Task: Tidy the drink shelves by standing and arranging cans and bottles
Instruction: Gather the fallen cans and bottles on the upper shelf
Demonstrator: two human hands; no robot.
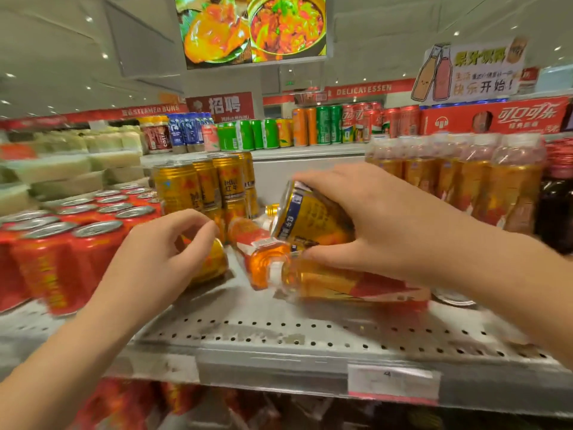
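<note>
A pale grey ceiling (62, 57) fills the upper left of the frame, dotted with small spotlights (89, 18). At top centre hangs a bright screen (254, 26) showing cooked dishes. Below it, a red banner (148, 110) at left reads STEAMED BUNS and a second banner (362, 88) at right reads DELICATESSEN, with a red sign (223, 105) in white Chinese characters between them. At upper right stands a paper sign (471, 69) with cartoon bottles. A perforated grey metal shelf (310, 330) crosses the lower frame, a white price label (393, 383) on its front edge.

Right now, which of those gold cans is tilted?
The gold can gripped by the right hand: it leans over the fallen bottle. The stacked gold cans stand upright; the lying can rests on its side by the left hand.
</note>
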